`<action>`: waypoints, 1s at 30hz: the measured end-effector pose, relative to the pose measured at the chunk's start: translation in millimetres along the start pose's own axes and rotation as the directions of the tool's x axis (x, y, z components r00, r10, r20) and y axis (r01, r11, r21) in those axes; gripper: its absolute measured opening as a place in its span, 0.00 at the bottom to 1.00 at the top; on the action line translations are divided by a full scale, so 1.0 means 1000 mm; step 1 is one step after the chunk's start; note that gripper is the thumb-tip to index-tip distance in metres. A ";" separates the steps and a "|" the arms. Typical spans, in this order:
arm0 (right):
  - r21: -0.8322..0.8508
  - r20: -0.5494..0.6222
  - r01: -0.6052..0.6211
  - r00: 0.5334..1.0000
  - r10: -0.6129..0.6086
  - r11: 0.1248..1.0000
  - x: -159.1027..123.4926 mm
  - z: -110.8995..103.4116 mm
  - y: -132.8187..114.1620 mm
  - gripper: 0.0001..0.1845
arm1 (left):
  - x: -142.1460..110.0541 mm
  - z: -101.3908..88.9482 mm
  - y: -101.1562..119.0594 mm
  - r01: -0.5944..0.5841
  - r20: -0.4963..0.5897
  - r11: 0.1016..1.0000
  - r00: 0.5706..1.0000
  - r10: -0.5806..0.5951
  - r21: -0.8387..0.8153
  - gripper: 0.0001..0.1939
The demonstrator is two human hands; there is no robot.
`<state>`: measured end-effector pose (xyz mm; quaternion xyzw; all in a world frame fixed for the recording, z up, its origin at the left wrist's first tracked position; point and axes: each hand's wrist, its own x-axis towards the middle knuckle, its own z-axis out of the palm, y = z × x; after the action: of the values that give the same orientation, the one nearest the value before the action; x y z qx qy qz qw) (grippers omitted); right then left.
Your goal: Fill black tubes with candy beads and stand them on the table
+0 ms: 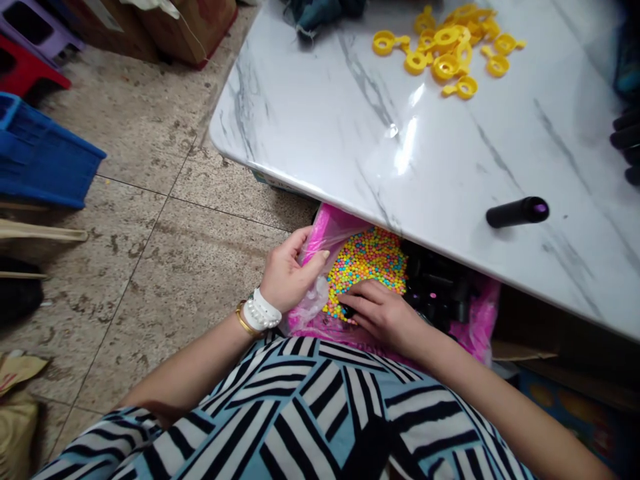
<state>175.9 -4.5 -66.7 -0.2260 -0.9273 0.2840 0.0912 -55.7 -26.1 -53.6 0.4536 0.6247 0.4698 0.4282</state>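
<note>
Small round beads [370,257] in yellow, pink and blue fill the left part of a pink container [305,320] lined with clear plastic, partly under the table. My left hand [290,270] grips its left rim, thumb on top and fingers around the outer side. My right hand [377,310] is down in the beads, fingers curled and palm downward. Something dark shows at its fingertips, mostly hidden, and I cannot make out what it is. Several black tubes [440,293] lie in the right part of the container, beside the beads.
Above the container juts the edge of a white marbled table [310,133]. On it lie a black tube [517,212], a pile of yellow ring-shaped plastic pieces [447,43] and dark cloth [323,13]. A blue crate [47,157] and cardboard boxes [185,30] stand on the floor at left.
</note>
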 end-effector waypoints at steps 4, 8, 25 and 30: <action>0.262 -0.113 -0.128 0.980 0.162 0.957 -0.006 -0.012 0.009 0.14 | 0.001 0.000 -0.002 -0.003 0.014 0.999 1.000 0.004 -0.037 0.17; 0.385 -0.108 -0.204 0.959 0.263 0.900 -0.012 -0.021 0.013 0.14 | 0.002 0.002 -0.005 0.011 0.019 0.996 1.000 -0.009 -0.083 0.18; 0.019 -0.249 -0.195 0.949 0.194 0.981 -0.024 -0.021 -0.001 0.16 | 0.002 0.001 -0.006 0.061 0.016 0.992 0.998 -0.059 -0.107 0.20; -0.109 -0.245 -0.229 0.949 0.197 0.967 -0.027 -0.023 0.000 0.16 | 0.002 0.000 -0.005 0.073 0.005 0.994 0.997 -0.073 -0.082 0.21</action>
<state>206.3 -6.1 -49.0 -0.3623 -0.8975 0.2000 0.1522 -56.6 -24.9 -58.7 0.4130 0.6206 0.4787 0.4638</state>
